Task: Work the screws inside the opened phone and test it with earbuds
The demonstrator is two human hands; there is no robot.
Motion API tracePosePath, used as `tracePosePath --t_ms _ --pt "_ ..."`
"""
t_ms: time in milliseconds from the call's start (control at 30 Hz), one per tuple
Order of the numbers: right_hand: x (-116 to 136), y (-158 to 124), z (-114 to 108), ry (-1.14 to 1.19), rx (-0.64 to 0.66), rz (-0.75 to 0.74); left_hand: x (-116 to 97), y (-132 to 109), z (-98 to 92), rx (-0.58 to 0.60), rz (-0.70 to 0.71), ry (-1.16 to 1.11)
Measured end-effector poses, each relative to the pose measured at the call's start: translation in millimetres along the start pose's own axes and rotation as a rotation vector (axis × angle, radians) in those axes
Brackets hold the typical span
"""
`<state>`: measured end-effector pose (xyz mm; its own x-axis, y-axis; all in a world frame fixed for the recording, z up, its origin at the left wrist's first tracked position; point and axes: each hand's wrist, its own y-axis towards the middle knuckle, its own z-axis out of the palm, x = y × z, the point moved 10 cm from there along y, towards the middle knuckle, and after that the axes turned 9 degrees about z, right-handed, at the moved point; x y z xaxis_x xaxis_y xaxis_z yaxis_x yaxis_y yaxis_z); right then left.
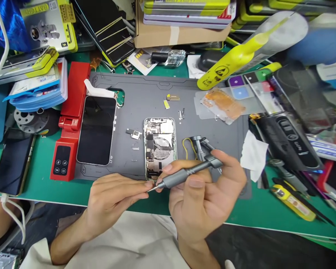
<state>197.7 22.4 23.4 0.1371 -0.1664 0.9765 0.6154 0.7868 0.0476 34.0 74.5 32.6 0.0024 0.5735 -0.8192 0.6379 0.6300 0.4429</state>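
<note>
My right hand (204, 194) is closed around a grey metal screwdriver (186, 173), its tip pointing left. My left hand (114, 198) has thumb and forefinger pinched at the screwdriver's tip, near the bottom edge of an opened phone body (159, 147) whose boards and coil show. The phone lies on a dark grey work mat (145, 97). A detached phone screen (96, 129) lies face up on the mat to the left. Small screws and metal brackets (134, 133) are scattered on the mat around the open phone.
A red heating device (70, 127) sits left of the screen. Another dark phone (12, 162) lies at far left. Yellow tweezers and tools (294, 200) lie at right, with a white tissue (253, 153), a yellow bottle (235, 56), and stacked boxes at the back.
</note>
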Motion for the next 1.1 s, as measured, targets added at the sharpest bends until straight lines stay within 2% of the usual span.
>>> tracePosePath --t_ms 200,633,1100 --pt "-3 -1 -7 -0.052 -0.056 0.006 1 0 -0.5 0.003 -0.006 -0.01" --pt "-9 1 -4 -0.113 -0.042 0.077 2 -1 0.0 0.006 -0.007 -0.011" --pt "-17 3 -4 -0.006 -0.003 0.143 2 -2 3.2 0.043 -0.001 -0.038"
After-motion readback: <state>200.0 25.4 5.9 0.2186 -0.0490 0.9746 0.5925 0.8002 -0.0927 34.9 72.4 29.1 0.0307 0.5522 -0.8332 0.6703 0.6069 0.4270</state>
